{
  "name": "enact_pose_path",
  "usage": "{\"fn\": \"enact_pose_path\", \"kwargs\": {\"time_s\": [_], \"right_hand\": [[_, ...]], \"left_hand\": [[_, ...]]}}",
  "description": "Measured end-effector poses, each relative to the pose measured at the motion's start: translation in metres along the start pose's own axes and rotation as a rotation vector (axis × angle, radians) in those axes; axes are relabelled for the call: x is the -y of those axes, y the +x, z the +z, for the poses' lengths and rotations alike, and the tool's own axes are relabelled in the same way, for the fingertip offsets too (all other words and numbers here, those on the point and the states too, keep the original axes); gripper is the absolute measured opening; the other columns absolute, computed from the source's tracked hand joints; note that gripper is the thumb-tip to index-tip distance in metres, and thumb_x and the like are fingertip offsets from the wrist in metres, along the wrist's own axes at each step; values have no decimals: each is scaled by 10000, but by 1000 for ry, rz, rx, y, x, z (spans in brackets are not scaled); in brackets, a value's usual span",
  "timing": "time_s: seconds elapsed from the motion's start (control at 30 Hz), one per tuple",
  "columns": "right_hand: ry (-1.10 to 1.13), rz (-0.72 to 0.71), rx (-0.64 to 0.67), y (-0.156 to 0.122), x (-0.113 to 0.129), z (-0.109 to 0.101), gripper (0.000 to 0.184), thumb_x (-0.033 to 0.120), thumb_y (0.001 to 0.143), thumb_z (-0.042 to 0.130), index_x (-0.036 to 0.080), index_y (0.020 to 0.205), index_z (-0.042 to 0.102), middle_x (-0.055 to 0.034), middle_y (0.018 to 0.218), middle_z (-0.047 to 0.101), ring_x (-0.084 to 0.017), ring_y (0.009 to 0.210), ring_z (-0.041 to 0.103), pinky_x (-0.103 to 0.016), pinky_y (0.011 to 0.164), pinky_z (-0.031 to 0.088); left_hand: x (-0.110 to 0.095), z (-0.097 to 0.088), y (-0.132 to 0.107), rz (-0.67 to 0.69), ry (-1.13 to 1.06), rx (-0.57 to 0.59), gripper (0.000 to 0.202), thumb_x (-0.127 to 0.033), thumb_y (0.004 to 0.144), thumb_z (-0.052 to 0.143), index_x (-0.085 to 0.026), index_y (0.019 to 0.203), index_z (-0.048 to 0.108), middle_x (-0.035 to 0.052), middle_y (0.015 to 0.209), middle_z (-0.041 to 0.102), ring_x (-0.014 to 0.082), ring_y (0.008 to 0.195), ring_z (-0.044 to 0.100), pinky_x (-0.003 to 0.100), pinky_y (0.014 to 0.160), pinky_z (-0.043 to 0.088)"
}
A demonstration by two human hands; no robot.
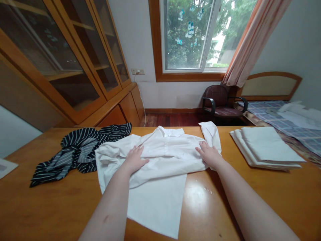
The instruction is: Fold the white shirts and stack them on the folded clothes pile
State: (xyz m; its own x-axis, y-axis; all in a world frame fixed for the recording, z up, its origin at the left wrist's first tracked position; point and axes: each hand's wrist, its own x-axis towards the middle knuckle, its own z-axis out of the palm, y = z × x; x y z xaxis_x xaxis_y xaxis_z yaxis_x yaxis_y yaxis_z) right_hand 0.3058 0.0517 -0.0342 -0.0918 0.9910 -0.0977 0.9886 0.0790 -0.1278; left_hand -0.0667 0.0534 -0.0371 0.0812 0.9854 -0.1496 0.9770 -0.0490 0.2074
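Observation:
A white collared shirt [160,167] lies rumpled across the middle of the wooden table [205,207], its collar at the far edge and one tail hanging toward me. My left hand [136,161] rests on the shirt's left part, fingers stretched out over the cloth. On the right part lies my right hand [208,154], also with fingers spread, close to a sleeve that sticks out past the body of the shirt. Both palms face down, and neither hand visibly grips the fabric.
A crumpled black-and-white striped garment [82,149] lies left of the shirt, partly touching it. Folded white cloths [268,145] are stacked at the right. Beyond the table stand a glass-door cabinet [100,77], a dark armchair [218,100] and a bed [291,117].

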Motion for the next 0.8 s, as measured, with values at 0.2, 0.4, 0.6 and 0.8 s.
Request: {"fn": "enact_pose_path", "kwargs": {"time_s": [0.2,0.4,0.6,0.8], "right_hand": [[-49,26,-283,6,-3,-1,545,443,840,507,132,1287,490,-145,1390,440,-313,1272,375,-446,1035,262],[-80,41,-70,-18,41,-13,490,474,921,317,151,878,684,-152,870,686,-270,870,623,-361,780,421],[-64,82,-12,-15,44,2,572,513,909,330,62,1164,572,-239,1244,555,-325,1118,527,-418,859,403],[47,-6,-98,13,5,21,563,419,929,339,68,1367,390,-167,1467,333,-282,1361,265,-424,1068,236]], "left_hand": [[-10,-14,-19,324,-226,78,543,-247,695,547,-218,1236,583,38,1334,533,212,1244,463,306,1076,314],[-23,-10,-23,261,-157,190,696,-187,672,532,-210,1363,456,38,1469,360,230,1349,322,352,1119,237],[-20,-12,-26,251,-196,169,632,-296,760,501,-216,1383,425,24,1472,355,206,1357,309,323,1124,223],[-15,-17,-28,215,-158,163,616,-410,785,501,-263,1378,428,12,1477,345,216,1364,295,332,1123,214]]}}
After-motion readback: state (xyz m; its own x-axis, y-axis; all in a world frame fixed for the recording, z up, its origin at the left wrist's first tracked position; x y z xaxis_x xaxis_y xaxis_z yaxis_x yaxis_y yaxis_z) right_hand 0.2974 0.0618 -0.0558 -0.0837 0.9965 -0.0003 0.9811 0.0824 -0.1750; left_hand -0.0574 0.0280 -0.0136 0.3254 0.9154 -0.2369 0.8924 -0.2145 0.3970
